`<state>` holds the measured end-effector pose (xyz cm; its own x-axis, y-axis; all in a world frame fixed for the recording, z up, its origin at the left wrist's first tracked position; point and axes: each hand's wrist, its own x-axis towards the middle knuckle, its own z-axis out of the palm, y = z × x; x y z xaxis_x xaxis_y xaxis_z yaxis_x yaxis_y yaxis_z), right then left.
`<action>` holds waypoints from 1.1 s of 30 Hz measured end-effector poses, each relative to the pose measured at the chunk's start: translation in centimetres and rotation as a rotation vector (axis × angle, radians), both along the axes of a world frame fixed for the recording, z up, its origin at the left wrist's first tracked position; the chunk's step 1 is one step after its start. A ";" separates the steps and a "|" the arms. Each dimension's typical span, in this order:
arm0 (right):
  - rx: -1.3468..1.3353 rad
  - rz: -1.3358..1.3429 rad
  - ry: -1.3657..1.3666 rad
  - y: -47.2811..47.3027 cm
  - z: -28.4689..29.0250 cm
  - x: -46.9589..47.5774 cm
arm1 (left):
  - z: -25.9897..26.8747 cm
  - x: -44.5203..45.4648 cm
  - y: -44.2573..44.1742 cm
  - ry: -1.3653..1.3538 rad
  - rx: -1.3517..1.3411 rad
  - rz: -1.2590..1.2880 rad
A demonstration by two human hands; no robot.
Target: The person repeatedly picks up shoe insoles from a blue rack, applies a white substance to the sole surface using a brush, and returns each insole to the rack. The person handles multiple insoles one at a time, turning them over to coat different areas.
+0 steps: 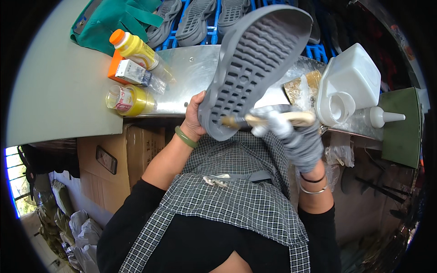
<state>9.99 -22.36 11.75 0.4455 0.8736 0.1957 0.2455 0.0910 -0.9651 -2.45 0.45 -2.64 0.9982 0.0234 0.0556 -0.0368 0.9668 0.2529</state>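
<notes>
My bare left hand [195, 117] grips the left edge of a grey shoe sole [247, 76] near its lower end. The sole is held up at a slant over a metal work surface [191, 73], its open, grid-patterned side towards me. A grey and white knitted glove covers my right hand [290, 131], which is closed around the pale handle of a brush [280, 119]. The brush's brown bristles lie at the lower end of the sole's inside. Motion blurs the right hand and brush.
More grey soles [196, 22] rest on a blue plastic rack [213, 29] at the back. At left stand a yellow bottle [138, 51], small boxes [131, 71] and a yellow tape roll [136, 100]. A white plastic container [356, 76] and a nozzle bottle [377, 117] are at right.
</notes>
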 end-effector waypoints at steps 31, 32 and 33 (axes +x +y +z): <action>0.327 -0.179 -0.201 5.9 2.2 -2.0 | 1.9 0.1 -3.3 -0.081 0.252 0.123; 0.318 -0.109 -0.235 5.1 2.7 -2.7 | 1.5 0.1 -2.8 -0.109 0.272 0.106; 0.311 -0.189 -0.010 4.8 2.1 -2.5 | 1.1 0.1 -2.5 -0.141 0.292 0.087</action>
<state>7.48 -17.56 13.85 0.5906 0.6738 0.4441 0.2950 0.3320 -0.8960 -2.36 -2.01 -1.54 0.9751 0.0711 0.2099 -0.1704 0.8460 0.5052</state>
